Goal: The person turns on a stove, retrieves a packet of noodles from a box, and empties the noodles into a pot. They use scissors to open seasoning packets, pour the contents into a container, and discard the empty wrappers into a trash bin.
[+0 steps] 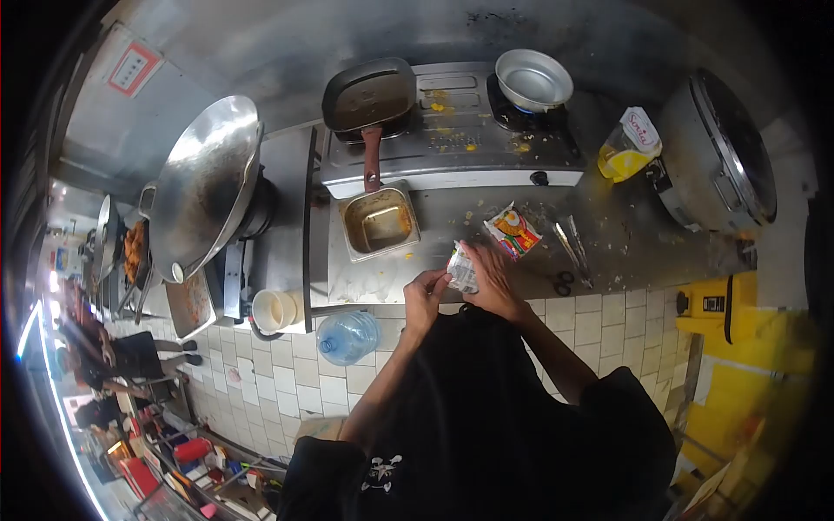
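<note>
My left hand (426, 297) is closed on the left edge of a small silvery packet (461, 271), near the counter's front edge. From the right, my right hand (492, 282) grips the same packet, its fingers over the upper right side. Just beyond my right hand, a colourful noodle packet (513, 232) lies on the steel counter. Left of my hands sits a square metal container (380, 222) with brown residue inside. Metal tongs (574, 252) and black-handled scissors (564, 281) lie to the right.
Behind stands a stove with a square pan (370, 95) and a metal bowl (534, 80) over a blue flame. An oil bag (631, 146) and large pot (712, 156) are right. A wok (204, 178) is left; a water bottle (348, 337) is below. People appear far left.
</note>
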A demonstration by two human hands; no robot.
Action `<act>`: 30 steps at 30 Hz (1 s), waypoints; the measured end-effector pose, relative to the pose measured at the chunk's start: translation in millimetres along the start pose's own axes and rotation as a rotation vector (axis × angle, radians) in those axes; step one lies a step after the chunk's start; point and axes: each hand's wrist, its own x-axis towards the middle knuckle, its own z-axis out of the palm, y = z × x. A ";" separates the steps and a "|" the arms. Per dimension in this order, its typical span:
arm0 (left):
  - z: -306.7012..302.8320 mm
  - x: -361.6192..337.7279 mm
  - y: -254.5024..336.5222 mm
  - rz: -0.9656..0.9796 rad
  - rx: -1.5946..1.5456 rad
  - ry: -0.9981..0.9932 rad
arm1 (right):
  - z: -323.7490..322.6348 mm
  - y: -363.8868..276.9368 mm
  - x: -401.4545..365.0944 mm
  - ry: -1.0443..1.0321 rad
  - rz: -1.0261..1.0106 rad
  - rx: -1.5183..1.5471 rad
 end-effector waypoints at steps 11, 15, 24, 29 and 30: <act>-19.1 20.1 -0.9 0.019 -0.030 -0.192 | 36.3 6.1 -20.4 0.191 -0.077 0.178; -22.8 22.1 11.0 0.150 0.107 -0.233 | 37.7 6.5 -27.1 0.109 -0.076 0.056; -25.2 17.4 -2.8 0.209 0.045 -0.352 | 6.4 -16.5 -21.7 0.179 -0.111 0.165; -20.9 6.2 7.4 0.151 -0.007 -0.413 | 1.2 -22.6 -20.7 0.107 0.058 0.137; -18.7 5.7 7.4 0.150 0.011 -0.405 | 4.2 -19.0 -18.5 0.071 0.074 0.194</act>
